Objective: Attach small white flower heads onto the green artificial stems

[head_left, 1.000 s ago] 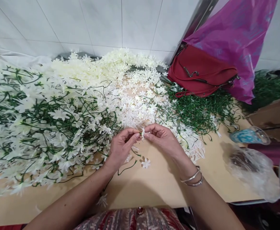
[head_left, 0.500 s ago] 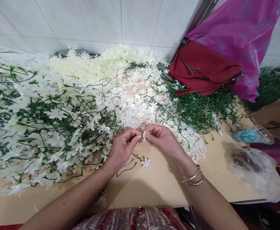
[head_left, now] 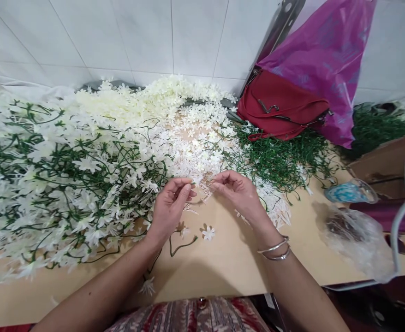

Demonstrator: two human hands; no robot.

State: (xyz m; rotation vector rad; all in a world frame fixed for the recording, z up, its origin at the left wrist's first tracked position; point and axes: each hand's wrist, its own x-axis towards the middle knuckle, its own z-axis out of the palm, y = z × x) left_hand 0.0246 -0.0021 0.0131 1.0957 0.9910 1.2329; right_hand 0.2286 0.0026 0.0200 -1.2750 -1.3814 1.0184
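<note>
My left hand [head_left: 170,205] is closed in a pinch, and the green tip of an artificial flower stem shows between thumb and forefinger. Across a small gap, my right hand [head_left: 237,194] has its thumb and forefinger pressed together over the white stamens. What they hold, if anything, is too small to make out. Between and behind both hands lie loose white stamens [head_left: 202,168]. Below them on the table, a single white flower [head_left: 208,233] rests beside a bare green stem [head_left: 183,246]. Left of my left hand spreads a big heap of white artificial flowers on green stems [head_left: 85,163].
Cream blossoms [head_left: 168,94] are piled along the tiled wall. A red handbag [head_left: 282,108] sits on green stems [head_left: 278,159], with a purple plastic bag [head_left: 327,55] behind it. Rightward are a blue-patterned cup [head_left: 349,191], a clear plastic bag [head_left: 361,240] and a grey cable [head_left: 396,216].
My hands have moved apart from where they met at a small white piece. The left has shifted left and slightly up. The camera view has turned a little to the right.
</note>
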